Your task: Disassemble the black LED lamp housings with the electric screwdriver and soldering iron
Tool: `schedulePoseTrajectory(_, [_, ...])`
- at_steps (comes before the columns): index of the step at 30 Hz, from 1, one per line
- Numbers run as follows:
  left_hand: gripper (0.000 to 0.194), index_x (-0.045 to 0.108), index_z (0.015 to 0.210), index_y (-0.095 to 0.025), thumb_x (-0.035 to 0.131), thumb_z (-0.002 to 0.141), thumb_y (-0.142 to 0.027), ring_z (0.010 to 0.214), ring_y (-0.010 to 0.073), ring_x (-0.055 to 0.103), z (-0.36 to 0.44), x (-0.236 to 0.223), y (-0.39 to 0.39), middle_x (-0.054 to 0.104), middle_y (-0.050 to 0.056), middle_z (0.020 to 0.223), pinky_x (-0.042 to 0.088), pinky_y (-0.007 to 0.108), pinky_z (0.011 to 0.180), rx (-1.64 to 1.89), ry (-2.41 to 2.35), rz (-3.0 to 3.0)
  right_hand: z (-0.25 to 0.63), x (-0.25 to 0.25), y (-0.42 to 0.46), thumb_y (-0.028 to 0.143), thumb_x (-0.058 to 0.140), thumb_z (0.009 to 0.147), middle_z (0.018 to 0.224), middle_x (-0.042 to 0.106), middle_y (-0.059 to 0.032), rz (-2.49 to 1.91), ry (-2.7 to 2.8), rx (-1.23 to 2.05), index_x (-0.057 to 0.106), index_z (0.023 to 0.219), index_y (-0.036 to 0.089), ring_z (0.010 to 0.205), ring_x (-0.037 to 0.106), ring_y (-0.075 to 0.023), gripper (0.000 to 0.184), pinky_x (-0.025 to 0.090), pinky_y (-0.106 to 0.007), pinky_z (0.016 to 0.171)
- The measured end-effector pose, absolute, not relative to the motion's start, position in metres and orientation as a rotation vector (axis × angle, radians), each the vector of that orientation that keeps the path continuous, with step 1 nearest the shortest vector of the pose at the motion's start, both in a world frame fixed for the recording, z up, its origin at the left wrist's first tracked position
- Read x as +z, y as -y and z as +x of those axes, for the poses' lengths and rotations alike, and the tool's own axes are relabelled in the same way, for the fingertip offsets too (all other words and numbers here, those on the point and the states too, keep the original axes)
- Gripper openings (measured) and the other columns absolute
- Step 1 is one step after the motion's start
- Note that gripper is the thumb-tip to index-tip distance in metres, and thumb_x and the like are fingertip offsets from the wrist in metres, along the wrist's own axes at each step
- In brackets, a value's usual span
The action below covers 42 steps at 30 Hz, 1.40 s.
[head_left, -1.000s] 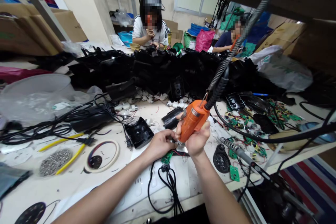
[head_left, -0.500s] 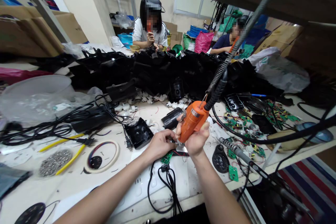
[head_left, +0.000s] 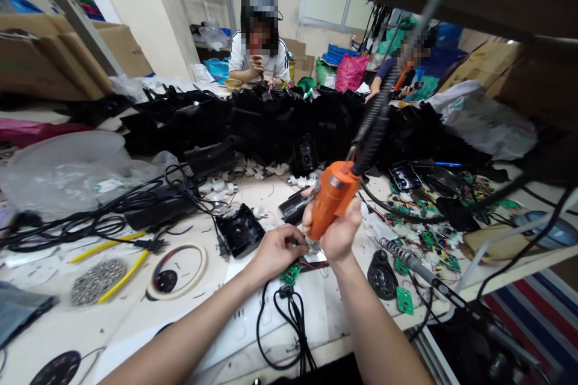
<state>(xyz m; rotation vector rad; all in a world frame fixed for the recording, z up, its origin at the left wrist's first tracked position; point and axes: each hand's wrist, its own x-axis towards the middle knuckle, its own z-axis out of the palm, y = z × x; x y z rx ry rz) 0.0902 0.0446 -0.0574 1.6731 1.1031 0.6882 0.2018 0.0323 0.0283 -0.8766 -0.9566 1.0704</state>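
My right hand [head_left: 342,231] is wrapped round an orange electric screwdriver [head_left: 332,200], its lower end pointing down at the work. A coiled spring and a black cord run up from the tool's top. Close to the lower end, my left hand [head_left: 280,248] has its fingers bent together over a small part that they mostly hide. Below those fingers lies a green circuit board [head_left: 290,274] with thin red wires. A bundled black power cord [head_left: 293,328] hangs just in front of it. Beyond my hands rests a black plastic housing [head_left: 293,207].
Screws [head_left: 98,281] lie in a pile beside yellow-handled pliers [head_left: 124,277] and a tape roll [head_left: 203,261]. An open black housing [head_left: 240,230] stands left. A soldering iron [head_left: 433,280] and circuit boards [head_left: 427,234] lie right. Black parts [head_left: 271,120] are heaped behind; two co-workers sit beyond.
The screwdriver and my right hand have risen slightly. My left hand stays at nearly the same spot, fingers still together. The co-worker at the right has moved an arm.
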Motion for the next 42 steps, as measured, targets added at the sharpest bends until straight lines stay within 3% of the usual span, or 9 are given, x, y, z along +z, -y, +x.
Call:
schedulePoseTrajectory(4, [0.005, 0.066, 0.070, -0.017, 0.062, 0.067, -0.016, 0.064, 0.0140, 0.054, 0.092, -0.047, -0.044, 0.063, 0.000, 0.074, 0.039, 0.025, 0.062, 0.661, -1.115, 1.767, 0.208, 0.040, -0.022, 0.090, 0.036, 0.063, 0.041, 0.045, 0.0039, -0.752, 0.906, 1.028, 0.062, 0.082, 0.019, 0.030, 0.037, -0.0124, 0.077, 0.030, -0.025, 0.029])
schedulePoseTrajectory(10, [0.008, 0.067, 0.077, -0.018, 0.064, 0.070, -0.015, 0.077, 0.0174, 0.056, 0.090, -0.029, -0.045, 0.060, 0.004, 0.092, 0.044, 0.029, 0.071, 0.565, -1.123, 1.959, 0.222, 0.037, -0.005, 0.090, 0.040, 0.061, 0.045, 0.052, 0.0016, -0.748, 0.837, 0.978, 0.064, 0.083, 0.021, 0.035, 0.043, -0.0139, 0.077, 0.035, -0.026, 0.033])
schedulePoseTrajectory(18, [0.011, 0.068, 0.074, -0.020, 0.060, 0.074, -0.013, 0.085, 0.0205, 0.061, 0.098, -0.016, -0.037, 0.061, 0.004, 0.091, 0.045, 0.030, 0.071, 0.310, -1.252, 2.239, 0.243, 0.034, 0.027, 0.087, 0.038, 0.068, 0.052, 0.057, -0.0011, -0.752, 0.816, 0.835, 0.066, 0.087, 0.020, 0.043, 0.050, -0.0168, 0.075, 0.042, -0.030, 0.040])
schedulePoseTrajectory(21, [0.014, 0.069, 0.077, -0.020, 0.056, 0.076, -0.013, 0.088, 0.0226, 0.063, 0.102, -0.010, -0.032, 0.063, 0.005, 0.094, 0.046, 0.030, 0.070, 0.230, -1.281, 2.316, 0.252, 0.024, 0.031, 0.085, 0.040, 0.068, 0.052, 0.058, -0.0017, -0.871, 0.819, 0.751, 0.066, 0.088, 0.021, 0.041, 0.050, -0.0174, 0.071, 0.038, -0.029, 0.037])
schedulePoseTrajectory(28, [0.024, 0.068, 0.091, -0.005, 0.056, 0.070, -0.008, 0.091, 0.0310, 0.060, 0.114, -0.008, -0.021, 0.063, 0.021, 0.097, 0.049, 0.036, 0.070, 0.120, -1.309, 2.479, 0.257, 0.009, 0.018, 0.074, 0.038, 0.075, 0.048, 0.054, -0.0018, -1.054, 0.825, 0.594, 0.062, 0.083, 0.023, 0.038, 0.048, -0.0194, 0.057, 0.038, -0.034, 0.037])
schedulePoseTrajectory(34, [0.027, 0.066, 0.096, 0.001, 0.050, 0.075, -0.006, 0.090, 0.0305, 0.057, 0.124, -0.013, -0.017, 0.062, 0.025, 0.095, 0.048, 0.037, 0.071, 0.080, -1.221, 2.622, 0.259, 0.000, 0.012, 0.088, 0.031, 0.068, 0.049, 0.055, -0.0016, -1.189, 0.841, 0.530, 0.060, 0.086, 0.019, 0.040, 0.051, -0.0211, 0.076, 0.040, -0.035, 0.036])
schedulePoseTrajectory(38, [0.031, 0.063, 0.100, 0.006, 0.050, 0.076, -0.007, 0.089, 0.0310, 0.057, 0.125, -0.019, -0.020, 0.062, 0.027, 0.095, 0.048, 0.037, 0.073, 0.041, -1.210, 2.668, 0.259, -0.001, 0.008, 0.087, 0.034, 0.066, 0.046, 0.055, -0.0013, -1.198, 0.785, 0.570, 0.061, 0.084, 0.020, 0.041, 0.051, -0.0211, 0.075, 0.043, -0.034, 0.037])
schedulePoseTrajectory(42, [0.029, 0.061, 0.101, 0.003, 0.049, 0.079, -0.011, 0.092, 0.0311, 0.058, 0.119, -0.027, -0.026, 0.064, 0.025, 0.096, 0.047, 0.040, 0.080, 0.057, -1.186, 2.694, 0.258, -0.004, 0.007, 0.089, 0.034, 0.065, 0.047, 0.055, -0.0009, -1.193, 0.808, 0.549, 0.059, 0.084, 0.017, 0.039, 0.051, -0.0195, 0.078, 0.042, -0.032, 0.037])
